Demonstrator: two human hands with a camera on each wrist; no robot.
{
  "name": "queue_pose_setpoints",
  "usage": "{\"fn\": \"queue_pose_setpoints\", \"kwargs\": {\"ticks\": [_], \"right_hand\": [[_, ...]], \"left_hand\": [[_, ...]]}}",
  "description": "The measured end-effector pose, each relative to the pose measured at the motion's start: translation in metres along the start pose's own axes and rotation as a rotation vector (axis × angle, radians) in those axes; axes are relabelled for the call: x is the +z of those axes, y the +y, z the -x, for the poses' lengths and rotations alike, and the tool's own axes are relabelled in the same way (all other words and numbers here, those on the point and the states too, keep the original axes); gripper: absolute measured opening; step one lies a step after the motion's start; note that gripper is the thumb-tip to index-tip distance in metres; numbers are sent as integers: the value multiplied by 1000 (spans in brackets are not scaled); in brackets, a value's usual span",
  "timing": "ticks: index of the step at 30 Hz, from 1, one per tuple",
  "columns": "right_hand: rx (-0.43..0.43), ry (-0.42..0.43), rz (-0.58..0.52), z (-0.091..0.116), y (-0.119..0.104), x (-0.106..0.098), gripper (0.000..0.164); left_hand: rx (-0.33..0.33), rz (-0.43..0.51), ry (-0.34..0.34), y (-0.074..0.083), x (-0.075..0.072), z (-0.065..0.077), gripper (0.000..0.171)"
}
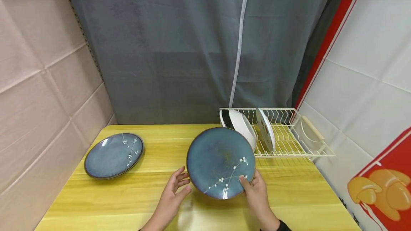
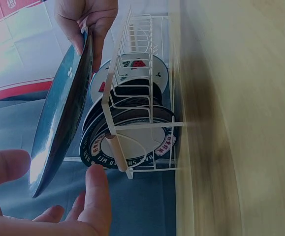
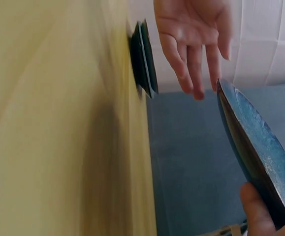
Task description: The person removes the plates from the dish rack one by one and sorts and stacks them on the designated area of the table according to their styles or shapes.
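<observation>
A round blue plate (image 1: 218, 159) with a white blossom branch is held up over the table, its face tilted toward the head camera. My right hand (image 1: 258, 196) grips its lower right rim, thumb on the face and fingers behind. My left hand (image 1: 171, 197) is beside the plate's left edge, thumb and fingers spread around the rim without gripping. In the left wrist view the plate (image 2: 63, 113) is seen edge-on between the two hands. Blue plates (image 1: 113, 156) with the same blossom pattern lie stacked on the table at the left.
A white wire dish rack (image 1: 289, 138) stands at the back right. It holds a white bowl (image 1: 239, 124), a patterned white plate (image 1: 265, 131) and, in the left wrist view, a dark-rimmed plate with lettering (image 2: 132, 142). A grey curtain (image 1: 173, 52) hangs behind the yellow wooden table (image 1: 160, 138).
</observation>
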State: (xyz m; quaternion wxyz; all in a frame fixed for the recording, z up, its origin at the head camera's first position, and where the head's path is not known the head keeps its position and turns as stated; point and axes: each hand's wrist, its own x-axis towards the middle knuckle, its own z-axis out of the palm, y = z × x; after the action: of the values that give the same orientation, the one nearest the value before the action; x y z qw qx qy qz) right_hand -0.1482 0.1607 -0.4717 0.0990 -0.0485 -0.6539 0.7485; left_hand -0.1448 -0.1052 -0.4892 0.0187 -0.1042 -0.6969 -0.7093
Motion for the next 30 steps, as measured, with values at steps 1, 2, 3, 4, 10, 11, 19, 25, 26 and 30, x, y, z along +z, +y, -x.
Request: {"fn": "queue_pose_setpoints", "kwargs": {"ticks": [1,2,3,4,10,11,19,25,26,30], "right_hand": [[5,-11,-4,1,1,1,41],[6,-22,-6,2,2,2,41],[6,-31,-7,4,4,3,41],[6,-40,-4,5,5,3,42],[40,-75,-16,11,12,9,47],[55,-77,-23,12,13,10,47],[84,-81,-58,16,19,13,49],[67,-97,-67,16,21,13,50],[74,-99,-71,16,21,13,50],[97,-118,-86,15,21,12,52]], "left_hand": [[-11,7,3,0,0,0,61],[-19,16,7,0,1,0,61],[-26,24,13,0,1,0,61],[-35,28,17,0,1,0,62],[-41,43,-18,-2,1,1,63],[-40,63,-39,-3,0,2,64],[-81,230,-126,-6,-2,5,69],[-107,255,-129,-7,-3,3,68],[-110,256,-128,-6,-3,3,68],[-110,254,-115,-5,-3,4,68]]}}
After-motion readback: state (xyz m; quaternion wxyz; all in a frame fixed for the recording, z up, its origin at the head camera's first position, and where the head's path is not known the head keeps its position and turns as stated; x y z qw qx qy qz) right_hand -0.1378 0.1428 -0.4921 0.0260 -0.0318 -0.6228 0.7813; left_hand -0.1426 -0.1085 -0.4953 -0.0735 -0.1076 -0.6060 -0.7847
